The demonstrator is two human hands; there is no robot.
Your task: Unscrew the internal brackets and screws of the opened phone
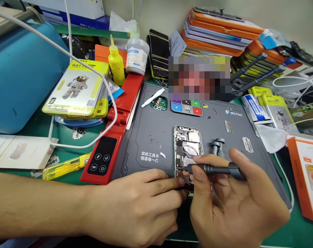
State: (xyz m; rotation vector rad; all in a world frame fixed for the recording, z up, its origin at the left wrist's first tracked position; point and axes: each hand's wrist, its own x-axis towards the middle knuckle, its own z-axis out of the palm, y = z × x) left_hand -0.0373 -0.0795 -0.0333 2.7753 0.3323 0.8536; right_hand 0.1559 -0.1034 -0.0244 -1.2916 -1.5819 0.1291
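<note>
An opened smartphone (189, 137) lies on the grey work mat (156, 132), its metal parts and circuit boards exposed. My right hand (234, 203) grips a dark screwdriver (220, 170) between thumb and fingers. The screwdriver lies almost level, its tip at the left inner edge of the phone. My left hand (143, 206) is closed at the phone's lower end, its fingertips pressing on it. My fingers partly hide the phone's lower part. Just right of the phone stand more dark screwdrivers (218, 146). A small metal piece (162, 155) rests left of the phone.
A red folding lamp (125, 100) borders the mat's left side, near a yellow cutter knife (66, 167). Battery boxes (79, 89) stand behind a looping white cable (112, 94). A white spudger (152, 97), paste jar (137, 57) and orange-white box (307, 179) surround the work.
</note>
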